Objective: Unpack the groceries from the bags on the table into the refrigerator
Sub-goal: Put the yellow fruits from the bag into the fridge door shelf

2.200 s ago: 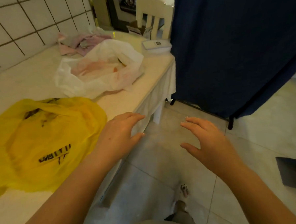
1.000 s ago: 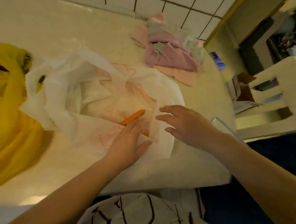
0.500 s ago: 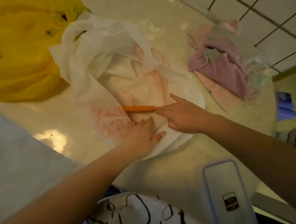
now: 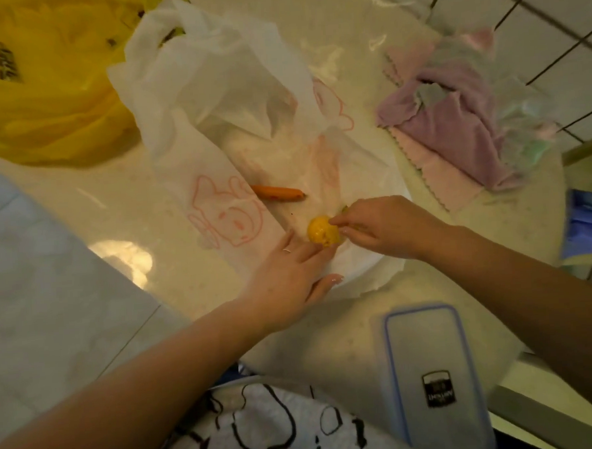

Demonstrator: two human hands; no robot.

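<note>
Right hand [image 4: 387,228] is in at the mouth of the white bag [image 4: 219,101], fingertips pinching a small round yellow fruit [image 4: 322,231] right at the bag's near lip. Left hand [image 4: 287,279] lies flat beside it, fingers straight and spread, pressing the lower flap of the bag down onto the table [image 4: 143,215]; its fingertips reach just to the fruit. A carrot [image 4: 277,193] lies on the bag's inner plastic, just beyond the fruit and a little to the left, apart from both hands, pointing across the opening.

The white bag sprawls open in the middle of the table, its handles thrown back toward the yellow bag [image 4: 41,93], which sits bunched at the far left corner, touching or overlapping the white one at the top. To the right, a heap of pink and lilac cloths [image 4: 454,123] lies close to the bag's right edge, up against the tiled wall [image 4: 551,11]. Near the table's front edge, just right of the person's patterned shirt [image 4: 264,428], sits a clear container lid with a blue rim [image 4: 429,382], under the right forearm. Bare tabletop shows left of the white bag, running to the near left edge, where pale floor tiles [image 4: 34,289] begin
</note>
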